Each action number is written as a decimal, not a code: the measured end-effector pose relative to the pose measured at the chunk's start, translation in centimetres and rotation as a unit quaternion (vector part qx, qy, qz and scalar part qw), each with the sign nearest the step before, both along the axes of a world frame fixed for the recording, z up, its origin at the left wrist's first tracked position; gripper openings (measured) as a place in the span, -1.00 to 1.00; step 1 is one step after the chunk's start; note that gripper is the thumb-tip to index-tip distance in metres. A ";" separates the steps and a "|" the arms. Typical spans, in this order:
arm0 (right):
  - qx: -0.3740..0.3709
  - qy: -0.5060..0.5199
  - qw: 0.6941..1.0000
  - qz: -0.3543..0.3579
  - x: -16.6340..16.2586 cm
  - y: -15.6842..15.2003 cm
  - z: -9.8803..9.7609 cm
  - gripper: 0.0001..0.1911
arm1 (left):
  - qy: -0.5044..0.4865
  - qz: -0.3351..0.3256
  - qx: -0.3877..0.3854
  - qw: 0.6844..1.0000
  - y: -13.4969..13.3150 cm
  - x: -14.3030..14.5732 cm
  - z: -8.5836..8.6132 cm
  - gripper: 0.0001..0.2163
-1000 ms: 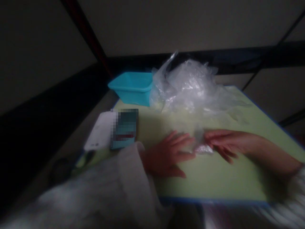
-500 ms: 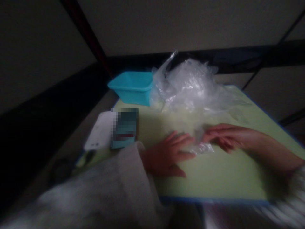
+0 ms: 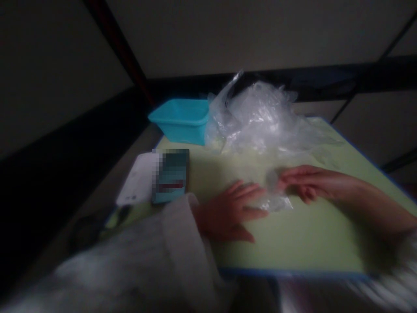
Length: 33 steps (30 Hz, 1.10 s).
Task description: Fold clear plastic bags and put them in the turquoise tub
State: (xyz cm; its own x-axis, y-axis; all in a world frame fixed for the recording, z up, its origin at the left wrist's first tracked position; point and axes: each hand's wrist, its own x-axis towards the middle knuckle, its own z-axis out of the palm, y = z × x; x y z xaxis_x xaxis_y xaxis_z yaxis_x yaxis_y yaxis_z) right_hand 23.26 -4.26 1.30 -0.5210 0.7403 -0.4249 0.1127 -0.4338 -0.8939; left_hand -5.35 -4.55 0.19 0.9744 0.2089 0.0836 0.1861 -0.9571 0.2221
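Note:
A small clear plastic bag (image 3: 275, 200) lies flat on the pale green table (image 3: 293, 243). My left hand (image 3: 230, 213) rests flat with fingers stretched out, its fingertips pressing the bag's left edge. My right hand (image 3: 304, 182) comes in from the right, fingers together, pinching the bag's upper corner and lifting it slightly. The picture is dim and soft, so the exact grip is hard to make out.
A heap of crumpled clear plastic bags (image 3: 260, 117) sits at the back of the table. A turquoise tub (image 3: 180, 119) stands behind at the left. A white card (image 3: 138, 178) and a teal box (image 3: 171, 176) lie at the left edge.
My right hand has moved up and away from me, raising the corner of the small bag off the table. My left hand has stayed in place.

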 end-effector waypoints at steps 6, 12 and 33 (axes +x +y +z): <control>0.116 -0.083 0.987 -0.069 -0.5 0.0 -0.2 -0.69 | -0.012 -0.005 -0.003 1.000 0.0 0.0 0.0 -0.35; 0.233 -0.142 0.956 -0.109 -2.1 -0.1 -0.7 -0.60 | -0.013 -0.032 0.004 0.999 0.0 0.0 0.1 -0.38; 0.585 -0.360 0.717 0.117 -3.2 -1.7 -1.0 -0.38 | -0.048 0.034 0.030 0.998 0.2 -0.4 -0.5 -0.44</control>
